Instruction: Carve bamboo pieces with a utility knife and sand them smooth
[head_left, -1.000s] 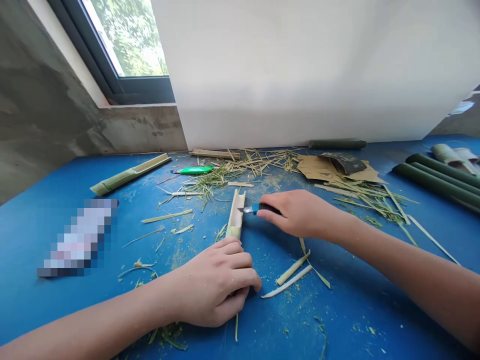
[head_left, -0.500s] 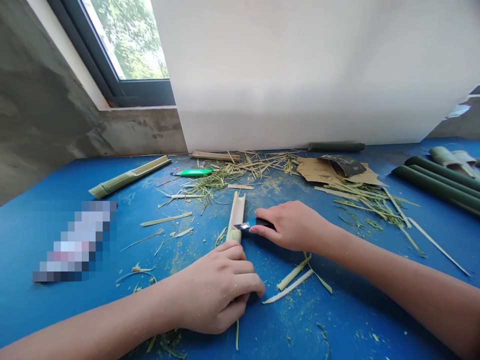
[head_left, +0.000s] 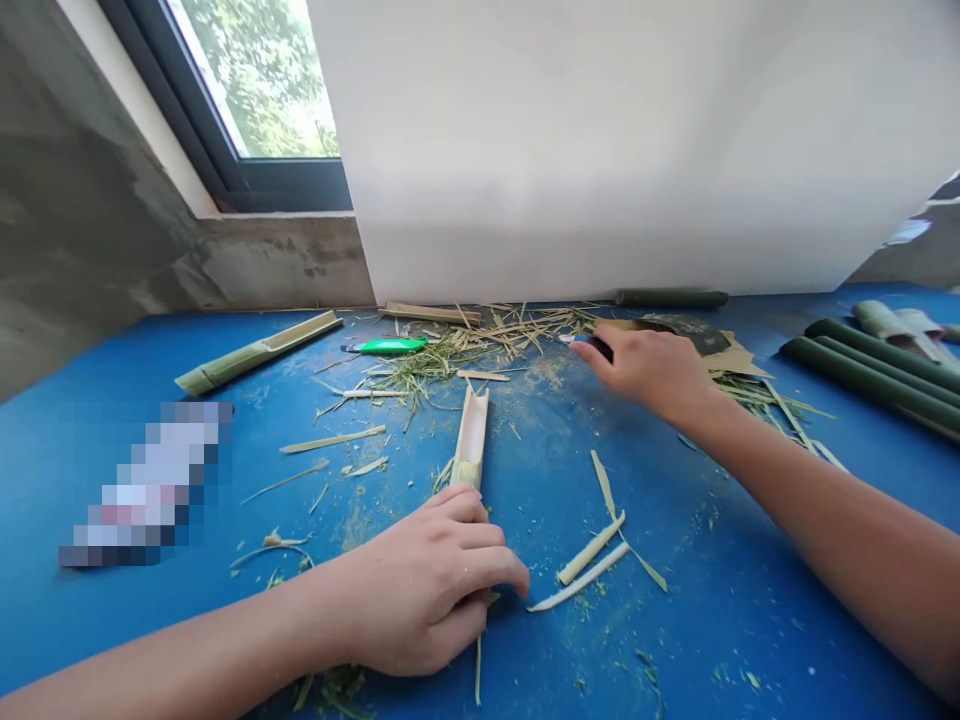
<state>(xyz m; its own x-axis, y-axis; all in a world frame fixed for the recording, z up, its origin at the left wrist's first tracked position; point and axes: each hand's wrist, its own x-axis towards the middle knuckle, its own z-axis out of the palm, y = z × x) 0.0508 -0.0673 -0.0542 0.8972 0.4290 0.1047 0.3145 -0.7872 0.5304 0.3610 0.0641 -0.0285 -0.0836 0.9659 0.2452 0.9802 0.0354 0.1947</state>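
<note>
My left hand (head_left: pixel 435 580) is closed over the near part of a split bamboo piece (head_left: pixel 472 430), pressing it to the blue table (head_left: pixel 285 530). The far end of the bamboo shows a pale hollow trough; its near part is hidden under my fingers. My right hand (head_left: pixel 652 365) grips a utility knife (head_left: pixel 589 344) with a blue and black handle, its tip pointing left. The knife is apart from the bamboo, above the far side of the table near the shavings. Loose bamboo slivers (head_left: pixel 591 548) lie to the right of my left hand.
A green cutter (head_left: pixel 390 345) lies among bamboo shavings (head_left: pixel 517 338) at the back. Another split bamboo length (head_left: pixel 259 352) rests at left, above a pixelated object (head_left: pixel 150 485). Dark green bamboo tubes (head_left: pixel 877 380) are at right. A white board (head_left: pixel 600 150) stands behind.
My right hand has lifted the knife off the bamboo and moved it away, farther back and to the right. A thin sliver now shows to the bamboo's right. My left hand stays put.
</note>
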